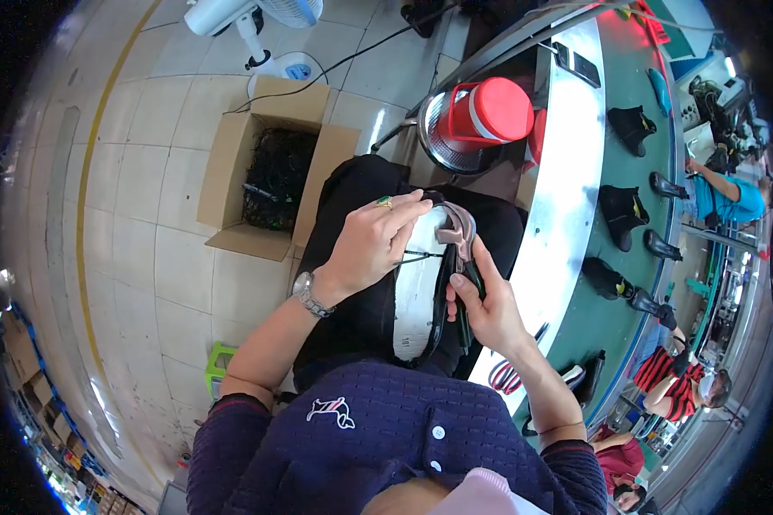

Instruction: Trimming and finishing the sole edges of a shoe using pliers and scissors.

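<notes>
On my lap a black shoe upper lies with its long white underside facing up. My left hand wraps over its far left edge, fingers pressed together near the far end; a ring and a wristwatch are on it. My right hand is closed around the dark handles of pincers with a curved metal head. That head rests at the far right edge of the shoe, close to my left fingertips. A thin black cord or strip crosses the white underside. Whether the jaws grip the edge I cannot tell.
Left of my knees stands an open cardboard box full of black scraps. A red-lidded jug sits on a metal stool ahead. At right, a metal ledge borders a green conveyor carrying several black boots; scissors lie nearby. Co-workers sit beyond.
</notes>
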The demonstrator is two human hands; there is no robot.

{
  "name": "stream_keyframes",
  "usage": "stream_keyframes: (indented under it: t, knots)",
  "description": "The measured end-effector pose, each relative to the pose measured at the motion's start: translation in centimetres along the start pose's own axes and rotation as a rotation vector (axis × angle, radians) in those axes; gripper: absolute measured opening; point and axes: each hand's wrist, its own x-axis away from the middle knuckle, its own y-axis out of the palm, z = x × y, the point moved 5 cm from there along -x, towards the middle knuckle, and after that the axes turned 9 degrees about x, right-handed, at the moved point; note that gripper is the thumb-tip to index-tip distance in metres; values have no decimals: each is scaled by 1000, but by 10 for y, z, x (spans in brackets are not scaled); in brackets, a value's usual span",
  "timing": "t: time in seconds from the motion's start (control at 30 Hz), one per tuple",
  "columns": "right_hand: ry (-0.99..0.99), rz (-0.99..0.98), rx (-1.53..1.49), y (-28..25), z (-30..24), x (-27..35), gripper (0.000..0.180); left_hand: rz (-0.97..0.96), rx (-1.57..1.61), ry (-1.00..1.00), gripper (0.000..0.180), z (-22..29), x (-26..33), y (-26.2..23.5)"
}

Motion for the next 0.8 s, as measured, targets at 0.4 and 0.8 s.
stream_keyframes:
  t: [0.4,0.8]
  knots:
    - [-167,422,368,-45,-80,-6,70,-112,-314,225,43,8,6,3]
    - [-391,563,606,-16,-46,-21,71,-8,-221,211,34,4,3,2]
